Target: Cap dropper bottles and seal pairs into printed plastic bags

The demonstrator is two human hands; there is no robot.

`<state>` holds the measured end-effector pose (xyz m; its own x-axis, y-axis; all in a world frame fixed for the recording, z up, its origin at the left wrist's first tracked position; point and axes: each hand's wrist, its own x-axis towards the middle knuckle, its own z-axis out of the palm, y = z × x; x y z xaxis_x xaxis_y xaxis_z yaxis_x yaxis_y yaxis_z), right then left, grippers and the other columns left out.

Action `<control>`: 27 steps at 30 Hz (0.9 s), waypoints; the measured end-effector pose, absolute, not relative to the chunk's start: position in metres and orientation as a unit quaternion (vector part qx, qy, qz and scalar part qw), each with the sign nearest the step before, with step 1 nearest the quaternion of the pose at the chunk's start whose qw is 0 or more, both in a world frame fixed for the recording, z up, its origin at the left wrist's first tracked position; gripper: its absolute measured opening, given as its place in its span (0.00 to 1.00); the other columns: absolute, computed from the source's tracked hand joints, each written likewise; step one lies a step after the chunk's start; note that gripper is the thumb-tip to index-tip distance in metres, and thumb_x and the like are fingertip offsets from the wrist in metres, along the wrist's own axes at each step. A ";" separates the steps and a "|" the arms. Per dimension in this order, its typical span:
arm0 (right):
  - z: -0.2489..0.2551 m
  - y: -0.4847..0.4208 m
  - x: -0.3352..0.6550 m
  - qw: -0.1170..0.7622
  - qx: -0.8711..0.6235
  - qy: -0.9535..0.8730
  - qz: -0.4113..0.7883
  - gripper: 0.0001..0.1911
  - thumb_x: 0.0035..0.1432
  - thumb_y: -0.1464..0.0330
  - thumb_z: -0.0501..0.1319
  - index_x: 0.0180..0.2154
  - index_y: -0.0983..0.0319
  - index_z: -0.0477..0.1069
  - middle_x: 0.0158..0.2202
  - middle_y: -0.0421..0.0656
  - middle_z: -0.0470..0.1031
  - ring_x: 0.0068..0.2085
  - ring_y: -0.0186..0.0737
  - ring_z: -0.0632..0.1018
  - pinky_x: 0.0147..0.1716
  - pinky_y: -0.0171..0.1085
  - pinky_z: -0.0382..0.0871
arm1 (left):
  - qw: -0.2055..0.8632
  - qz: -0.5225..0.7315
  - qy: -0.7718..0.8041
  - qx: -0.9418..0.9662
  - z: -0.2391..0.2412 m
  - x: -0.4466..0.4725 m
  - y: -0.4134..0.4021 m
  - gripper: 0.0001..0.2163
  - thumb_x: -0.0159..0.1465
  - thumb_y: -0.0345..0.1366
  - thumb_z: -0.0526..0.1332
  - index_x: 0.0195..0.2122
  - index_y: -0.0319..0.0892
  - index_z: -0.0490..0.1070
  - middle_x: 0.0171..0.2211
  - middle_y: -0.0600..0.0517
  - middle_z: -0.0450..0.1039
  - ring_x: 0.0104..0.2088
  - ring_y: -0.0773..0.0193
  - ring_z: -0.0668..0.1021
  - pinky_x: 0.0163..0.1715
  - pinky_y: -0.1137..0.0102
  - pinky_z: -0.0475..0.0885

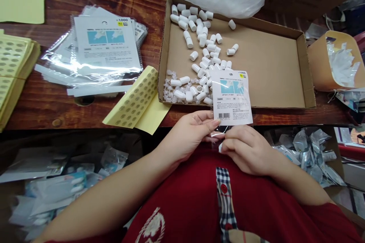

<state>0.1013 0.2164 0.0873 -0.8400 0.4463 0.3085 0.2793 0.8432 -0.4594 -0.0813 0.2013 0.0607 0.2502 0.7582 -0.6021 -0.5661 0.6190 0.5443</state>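
- Left hand (196, 131) is pinching the printed packet (232, 100), "1,000" and barcode (224, 115) showing just beyond both hands!
- Right hand (248, 149) is pinching its clear lower edge.
- White capsules (194, 56) are lying farther ahead.

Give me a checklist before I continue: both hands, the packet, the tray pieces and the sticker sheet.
1. Left hand secure on the printed packet: ok, thumb at its lower left corner.
2. Right hand grip: cannot tell; curled fingers at the packet's lower end hide what they pinch.
3. Packet's barcode side visible: ok, facing the camera.
4. Packet's lower end closed: cannot tell, covered by the fingers.
5. White capsule-shaped pieces inside the cardboard tray: ok, loose, mostly toward its left.
6. Sticker sheet lying flat: not ok, folded over.
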 end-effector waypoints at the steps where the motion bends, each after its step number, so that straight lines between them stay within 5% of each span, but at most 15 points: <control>1: 0.089 0.217 0.106 0.212 -0.188 -0.929 0.239 0.05 0.61 0.76 0.56 0.34 0.63 0.69 0.33 0.44 0.72 0.36 0.36 0.74 0.38 0.35 0.72 | 0.775 0.429 0.452 0.109 0.059 -0.083 0.202 0.10 0.51 0.33 0.72 0.34 0.38 0.78 0.31 0.51 0.81 0.24 0.69 0.80 0.27 0.78 0.77; 4: 0.088 0.217 0.126 0.272 -0.246 -0.860 0.355 0.03 0.61 0.73 0.58 0.33 0.60 0.68 0.34 0.43 0.70 0.37 0.36 0.73 0.38 0.36 0.72 | 0.760 0.433 0.470 0.114 0.056 -0.086 0.201 0.09 0.52 0.32 0.71 0.34 0.39 0.78 0.33 0.50 0.82 0.24 0.70 0.81 0.27 0.79 0.77; 9: 0.075 0.224 0.171 0.554 -0.391 -0.506 0.534 0.14 0.53 0.62 0.66 0.27 0.58 0.62 0.24 0.36 0.58 0.24 0.32 0.64 0.20 0.31 0.64 | 0.769 0.409 0.477 0.116 0.052 -0.088 0.199 0.10 0.52 0.34 0.72 0.34 0.39 0.79 0.34 0.49 0.82 0.22 0.70 0.80 0.23 0.81 0.76; 11: 0.071 0.231 0.191 0.616 -0.432 -0.389 0.531 0.17 0.46 0.63 0.71 0.27 0.58 0.63 0.22 0.33 0.54 0.21 0.28 0.60 0.16 0.27 0.58 | 0.765 0.406 0.487 0.110 0.050 -0.089 0.198 0.11 0.50 0.34 0.73 0.34 0.39 0.79 0.34 0.49 0.82 0.22 0.70 0.80 0.24 0.80 0.76; 14: 0.068 0.246 0.222 0.665 -0.498 -0.352 0.431 0.16 0.44 0.64 0.72 0.30 0.59 0.66 0.24 0.32 0.62 0.22 0.25 0.65 0.19 0.25 0.63 | 0.754 0.404 0.505 0.114 0.048 -0.091 0.199 0.12 0.49 0.35 0.74 0.34 0.40 0.79 0.32 0.50 0.82 0.26 0.67 0.82 0.29 0.78 0.78; 20: 0.076 0.327 0.297 0.627 -0.581 -0.447 0.263 0.18 0.39 0.72 0.71 0.36 0.60 0.72 0.26 0.35 0.74 0.28 0.33 0.76 0.30 0.35 0.73 | 0.754 0.384 0.514 0.143 0.050 -0.088 0.201 0.13 0.49 0.36 0.74 0.35 0.40 0.80 0.35 0.48 0.83 0.34 0.61 0.83 0.36 0.76 0.79; 24: 0.097 0.405 0.351 0.467 -0.665 -0.569 0.127 0.08 0.45 0.74 0.65 0.32 0.62 0.74 0.30 0.40 0.77 0.34 0.38 0.77 0.40 0.41 0.72 | 0.757 0.344 0.539 0.134 0.053 -0.083 0.205 0.13 0.48 0.37 0.74 0.35 0.42 0.81 0.38 0.48 0.82 0.38 0.55 0.83 0.37 0.73 0.79; 27: 0.108 0.448 0.372 0.316 -0.721 -0.616 0.035 0.10 0.50 0.71 0.62 0.37 0.66 0.75 0.35 0.47 0.79 0.37 0.42 0.77 0.41 0.43 0.70 | 0.758 0.327 0.547 0.139 0.056 -0.080 0.206 0.13 0.47 0.37 0.74 0.34 0.43 0.81 0.38 0.49 0.83 0.40 0.54 0.83 0.39 0.72 0.78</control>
